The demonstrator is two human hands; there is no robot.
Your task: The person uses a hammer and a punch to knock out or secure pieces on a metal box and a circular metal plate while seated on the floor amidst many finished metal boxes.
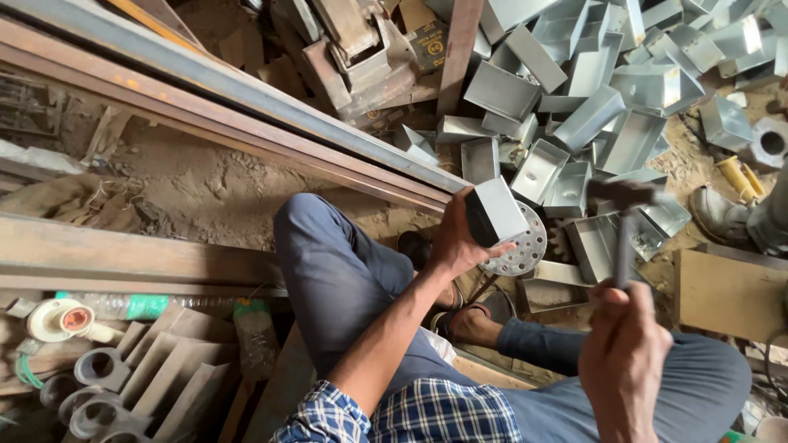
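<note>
A small grey sheet-metal box (499,210), gripped in the left hand (458,238) over a perforated round disc (523,246), lies forward and left of the right hand (625,349), which is clenched on a hammer (624,221) whose handle runs upright, head level with the box.

Metal workshop: dirt floor (205,189), rusty steel beams (230,123), heap of sheet-metal boxes (607,90), scrap.

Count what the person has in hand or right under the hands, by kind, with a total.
Metal box, held in the left hand: 1
Hammer, held in the right hand: 1
Round holed plate: 1
Total: 3
</note>
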